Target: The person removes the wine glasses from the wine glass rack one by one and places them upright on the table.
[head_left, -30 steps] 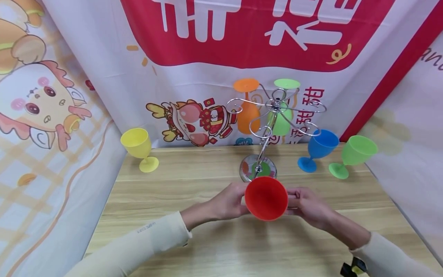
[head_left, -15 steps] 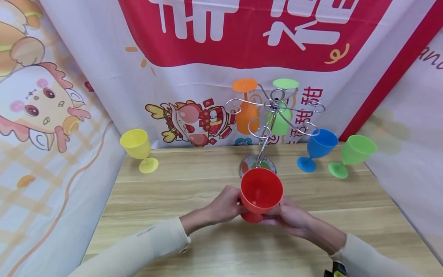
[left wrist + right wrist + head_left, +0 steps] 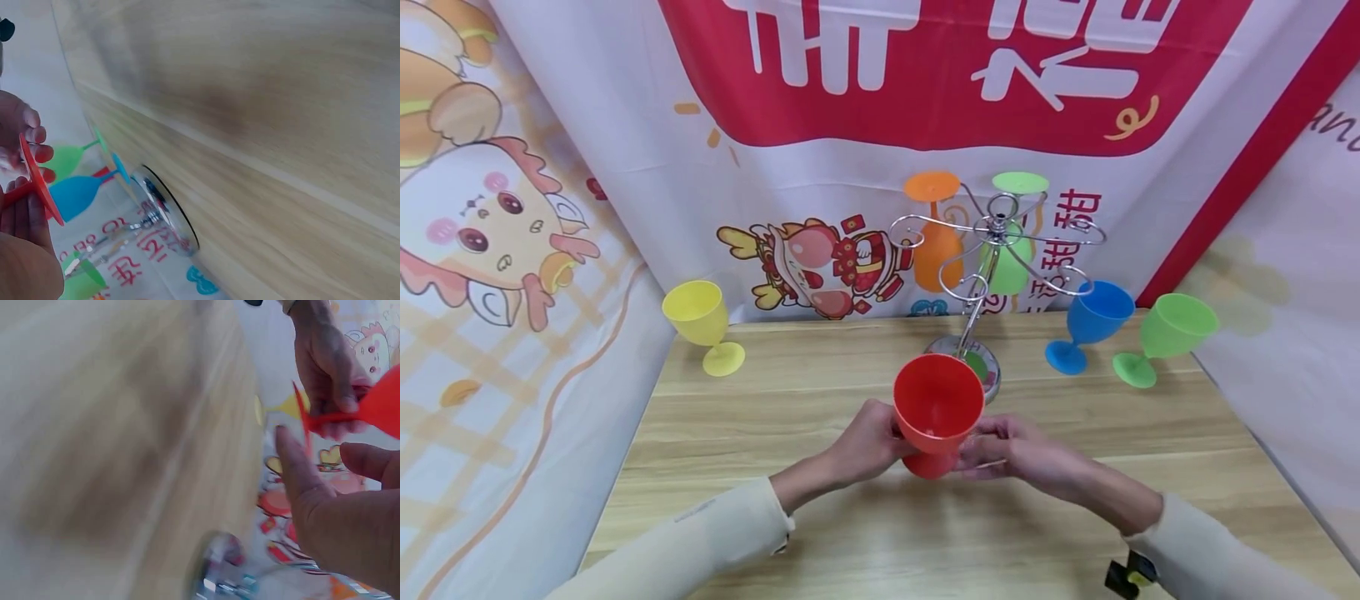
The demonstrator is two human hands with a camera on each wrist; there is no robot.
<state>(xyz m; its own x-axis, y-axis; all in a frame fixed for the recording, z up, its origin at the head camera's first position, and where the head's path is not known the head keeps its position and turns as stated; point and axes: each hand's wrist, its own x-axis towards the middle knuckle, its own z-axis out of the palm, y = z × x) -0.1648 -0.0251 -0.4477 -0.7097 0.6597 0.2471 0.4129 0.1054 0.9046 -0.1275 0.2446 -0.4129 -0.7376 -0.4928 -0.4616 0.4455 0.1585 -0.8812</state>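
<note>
1. Evidently, the left hand [image 3: 867,442] pinches the red goblet [image 3: 937,408] by its stem [image 3: 320,417], probably for its slimness, mouth-up above the bench [image 3: 790,367].
2. Right hand [image 3: 1028,455] parted beside it, perhaps for steadying; contact unclear.
3. Beyond both hands, the rack [image 3: 997,232] carries the orange goblet [image 3: 938,258] upside down, presumably by its foot [image 3: 932,186].
</note>
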